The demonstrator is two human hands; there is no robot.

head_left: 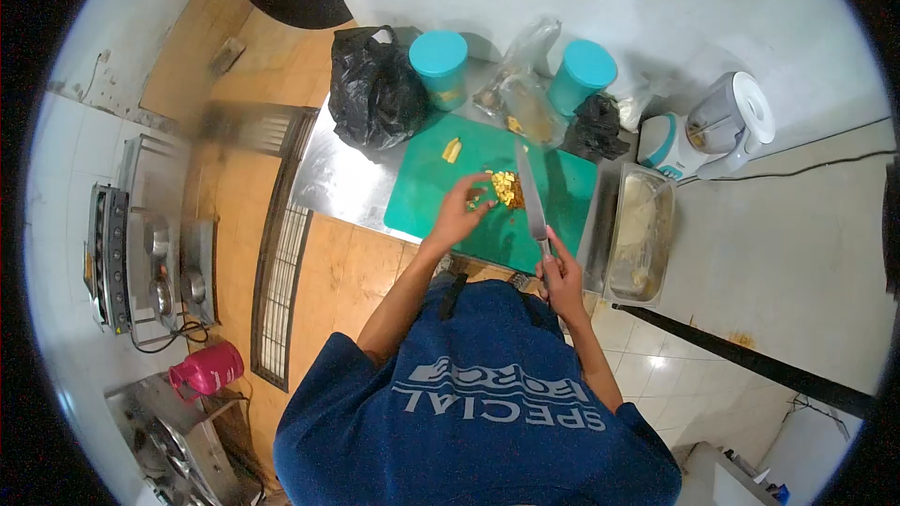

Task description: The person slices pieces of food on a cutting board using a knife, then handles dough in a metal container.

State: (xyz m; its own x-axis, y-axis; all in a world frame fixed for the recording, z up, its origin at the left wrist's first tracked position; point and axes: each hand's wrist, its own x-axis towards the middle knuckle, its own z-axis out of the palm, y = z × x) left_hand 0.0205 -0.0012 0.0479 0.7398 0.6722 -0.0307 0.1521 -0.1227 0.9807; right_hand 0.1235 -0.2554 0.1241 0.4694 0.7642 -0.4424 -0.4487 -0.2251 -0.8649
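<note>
On the green cutting board (431, 192) lies a small heap of chopped yellow pieces (507, 189). My left hand (458, 212) is beside the heap on its left, fingers apart and curved, its fingertips close to the pieces. In my right hand (562, 279) is the handle of a large kitchen knife (532, 189). The blade points away from me and runs along the right side of the heap. Farther back on the board sits a larger yellow piece (452, 150), apart from both hands.
Behind the board stand a black plastic bag (377, 89), two turquoise-lidded containers (438, 53) (588, 64), a clear bag (532, 108) and a smaller black bag (597, 127). To the right are a steel tray (643, 234) and a blender (717, 126). A steel counter edge (328, 178) shows left.
</note>
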